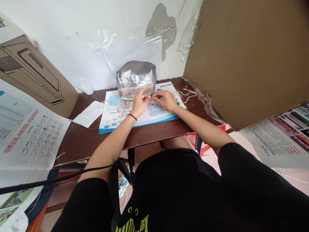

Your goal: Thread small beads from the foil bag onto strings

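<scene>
Both the left hand (140,102) and right hand (166,99) pinch something (too small to identify) between their fingertips.

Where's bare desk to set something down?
Best bet: front-left desk, bordered by the slip, booklet and front edge. Narrower: strip between booklet and front edge, between the forearms.
Crowded: booklet centre, with bag, beads, left hand and right hand; right rear, threads and plastic.
</scene>
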A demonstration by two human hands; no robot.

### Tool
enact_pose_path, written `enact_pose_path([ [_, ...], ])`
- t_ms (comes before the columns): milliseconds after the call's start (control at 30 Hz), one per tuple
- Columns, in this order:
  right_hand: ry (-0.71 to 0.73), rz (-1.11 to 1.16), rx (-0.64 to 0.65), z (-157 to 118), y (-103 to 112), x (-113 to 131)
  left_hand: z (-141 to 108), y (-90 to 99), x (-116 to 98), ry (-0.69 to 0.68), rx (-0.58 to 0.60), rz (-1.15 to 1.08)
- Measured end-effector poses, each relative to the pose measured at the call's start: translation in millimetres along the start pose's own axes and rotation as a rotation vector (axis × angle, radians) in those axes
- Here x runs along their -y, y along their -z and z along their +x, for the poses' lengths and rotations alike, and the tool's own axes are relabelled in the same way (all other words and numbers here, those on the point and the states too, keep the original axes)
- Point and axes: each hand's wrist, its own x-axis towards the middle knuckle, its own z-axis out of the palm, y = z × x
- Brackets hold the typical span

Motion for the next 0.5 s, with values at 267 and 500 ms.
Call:
enact_pose_path([
  [267, -0.051, -0.243, -0.037, 3.6, 6.0, -10.4, 13.9, 22.6, -9.3, 0.255, -0.441, -0.442],
  [500, -0.162, -0.319, -0.051, 7.0, 12.3, -23.9, 20.2, 42.5, -30.9, 0.379, -0.636, -0.64],
])
